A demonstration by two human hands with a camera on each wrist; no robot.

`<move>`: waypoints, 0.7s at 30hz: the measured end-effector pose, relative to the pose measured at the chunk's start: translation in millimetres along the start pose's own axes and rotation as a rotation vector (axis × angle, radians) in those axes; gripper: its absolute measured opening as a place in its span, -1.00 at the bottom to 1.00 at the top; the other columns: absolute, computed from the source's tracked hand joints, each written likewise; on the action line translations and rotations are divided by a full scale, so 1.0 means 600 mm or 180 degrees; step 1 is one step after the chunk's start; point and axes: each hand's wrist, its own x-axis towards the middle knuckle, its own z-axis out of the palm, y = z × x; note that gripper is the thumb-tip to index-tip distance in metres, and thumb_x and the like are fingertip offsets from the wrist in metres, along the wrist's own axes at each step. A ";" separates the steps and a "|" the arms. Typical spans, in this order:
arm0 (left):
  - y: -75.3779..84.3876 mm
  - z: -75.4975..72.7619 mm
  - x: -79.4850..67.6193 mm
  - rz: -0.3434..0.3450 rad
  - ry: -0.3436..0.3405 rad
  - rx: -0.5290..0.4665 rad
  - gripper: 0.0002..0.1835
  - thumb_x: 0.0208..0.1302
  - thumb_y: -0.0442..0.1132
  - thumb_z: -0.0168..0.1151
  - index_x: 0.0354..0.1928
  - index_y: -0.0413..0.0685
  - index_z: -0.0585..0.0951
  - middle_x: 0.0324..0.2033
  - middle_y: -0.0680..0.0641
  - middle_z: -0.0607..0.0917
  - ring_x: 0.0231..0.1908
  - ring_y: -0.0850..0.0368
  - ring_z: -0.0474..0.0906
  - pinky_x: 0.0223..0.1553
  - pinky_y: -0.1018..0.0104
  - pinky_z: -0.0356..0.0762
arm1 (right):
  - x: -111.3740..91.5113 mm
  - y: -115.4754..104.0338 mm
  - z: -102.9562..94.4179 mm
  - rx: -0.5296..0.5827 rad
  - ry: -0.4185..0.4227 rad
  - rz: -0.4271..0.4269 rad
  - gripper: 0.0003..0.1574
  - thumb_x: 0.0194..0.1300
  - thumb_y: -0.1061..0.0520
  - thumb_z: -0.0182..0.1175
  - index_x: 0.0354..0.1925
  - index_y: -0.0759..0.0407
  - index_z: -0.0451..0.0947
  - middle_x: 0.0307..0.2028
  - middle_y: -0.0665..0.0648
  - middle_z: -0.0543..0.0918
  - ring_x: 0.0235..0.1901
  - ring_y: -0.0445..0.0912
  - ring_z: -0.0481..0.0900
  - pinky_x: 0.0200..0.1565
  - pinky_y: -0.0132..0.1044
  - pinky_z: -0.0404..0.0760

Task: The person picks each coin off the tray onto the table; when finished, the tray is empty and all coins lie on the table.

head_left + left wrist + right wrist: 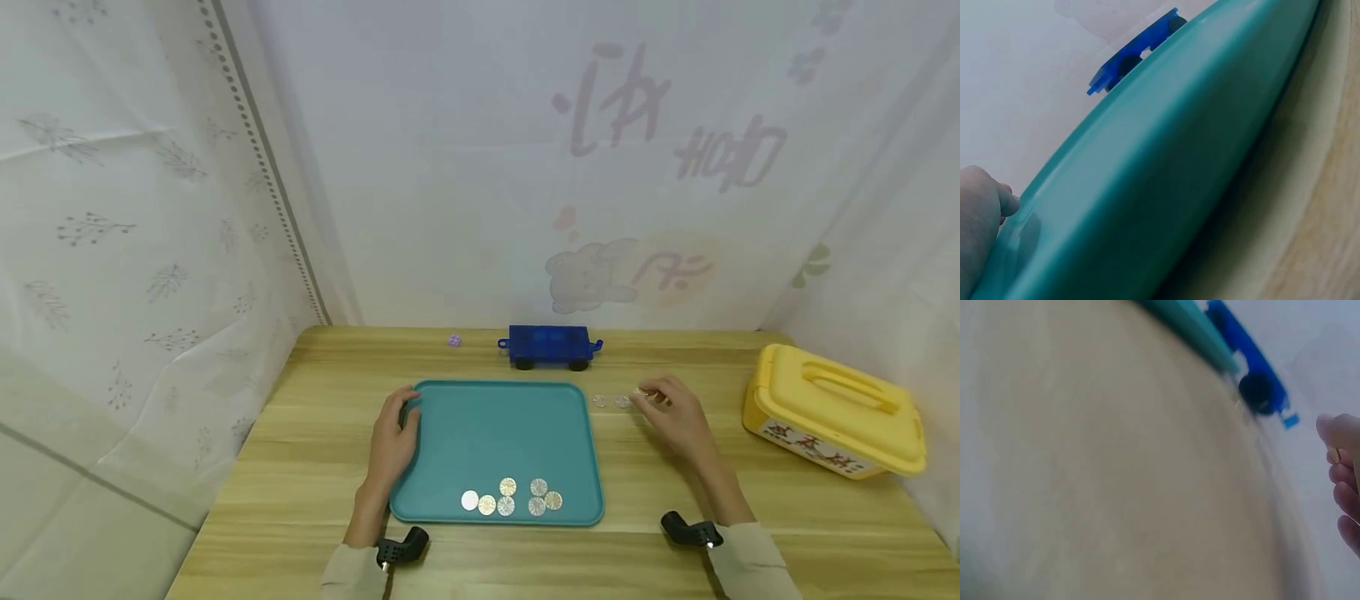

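Observation:
My right hand (678,417) pinches a small gold coin-like disc (1334,455) between thumb and fingers, above the table right of the teal tray (495,433). Two small clear pieces (600,401) lie on the wood between that hand and the tray; their exact kind is too small to tell. At the tray's left edge, my left hand (393,437) rests on the rim near the far corner, its thumb over the inner side. Several gold and silver coin-like discs (506,506) lie along the tray's near side.
A blue toy wagon (550,344) with black wheels stands behind the tray. Left of it lies a tiny purple piece (454,340). The yellow lidded box (836,408) with a handle is at the right. A patterned white curtain (465,167) hangs behind the table.

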 end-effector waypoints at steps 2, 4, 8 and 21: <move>0.000 0.001 -0.001 -0.0006 0.0005 -0.0009 -0.69 0.47 -0.35 0.07 0.19 -0.15 0.55 0.34 -0.18 0.46 0.42 -0.15 0.29 0.44 -0.12 0.23 | -0.011 0.021 0.005 0.0034 0.0047 0.0056 -0.76 0.26 0.18 0.37 -0.13 0.29 0.68 -0.27 0.14 0.62 -0.32 -0.17 0.47 -0.30 -0.55 0.46; -0.001 0.004 -0.003 0.0021 0.0012 0.0006 -0.69 0.46 -0.37 0.08 0.19 -0.16 0.55 0.33 -0.19 0.46 0.42 -0.17 0.30 0.43 -0.13 0.23 | -0.023 0.039 0.013 0.0032 0.0102 0.0082 -0.75 0.27 0.16 0.36 -0.13 0.30 0.68 -0.27 0.14 0.62 -0.32 -0.19 0.48 -0.29 -0.59 0.46; -0.004 0.011 -0.005 0.0066 0.0014 0.0001 -0.69 0.45 -0.39 0.08 0.18 -0.18 0.55 0.33 -0.21 0.47 0.41 -0.19 0.30 0.43 -0.13 0.23 | -0.038 0.065 0.026 -0.0044 0.0277 0.0028 -0.72 0.26 0.17 0.37 -0.12 0.34 0.69 -0.26 0.18 0.63 -0.30 -0.11 0.53 -0.23 -0.62 0.43; -0.004 0.008 0.000 0.0147 0.0110 0.0068 -0.70 0.44 -0.41 0.08 0.16 -0.20 0.56 0.31 -0.22 0.48 0.40 -0.21 0.31 0.41 -0.18 0.22 | -0.025 0.070 0.040 -0.0158 0.0375 -0.0344 -0.71 0.13 0.29 0.42 -0.14 0.39 0.71 -0.25 0.28 0.63 -0.21 0.12 0.52 -0.15 -0.20 0.37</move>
